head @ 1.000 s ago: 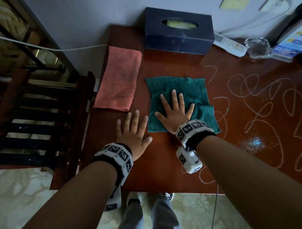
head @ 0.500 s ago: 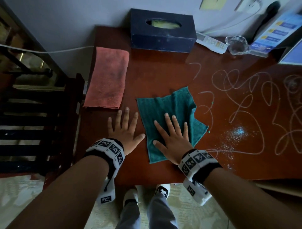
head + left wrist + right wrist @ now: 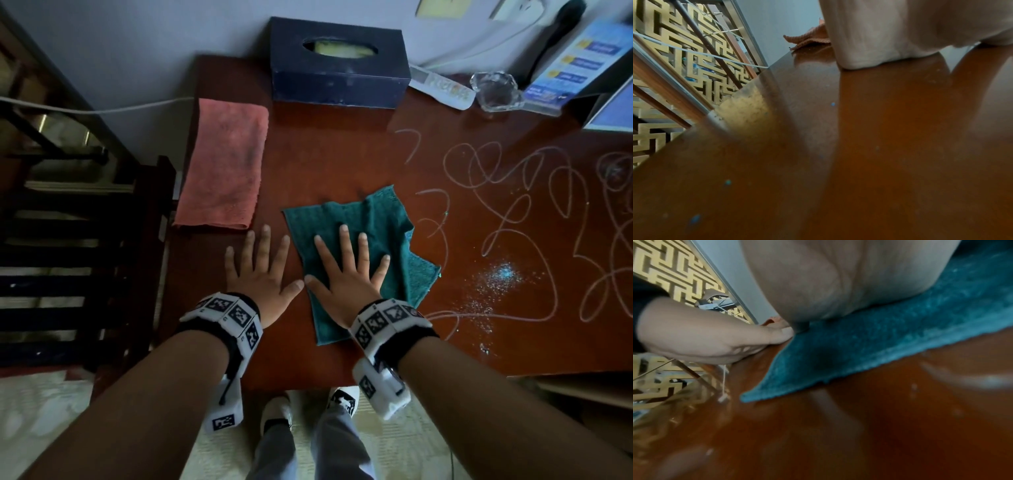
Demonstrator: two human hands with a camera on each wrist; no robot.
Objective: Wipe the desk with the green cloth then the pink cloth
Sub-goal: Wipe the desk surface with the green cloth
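Observation:
The green cloth (image 3: 380,226) lies rumpled on the red-brown desk (image 3: 325,147), near its front edge. My right hand (image 3: 349,270) presses flat on it with straight, spread fingers; the right wrist view shows the palm (image 3: 838,280) on the cloth (image 3: 890,340). My left hand (image 3: 263,270) rests flat on bare wood just left of the cloth, thumb close to the right thumb. The pink cloth (image 3: 222,164) lies folded at the desk's left edge, beyond the left fingertips; its corner (image 3: 809,38) shows in the left wrist view.
White scribbles (image 3: 513,192) and blue-white powder (image 3: 503,277) mark the desk to the right. A dark tissue box (image 3: 339,65), a remote (image 3: 442,85), a glass dish (image 3: 496,92) and a blue leaflet (image 3: 575,65) line the back. A dark chair (image 3: 85,267) stands left.
My right hand dragged the green cloth toward the front edge, rumpling and turning it. The left hand stayed flat beside it.

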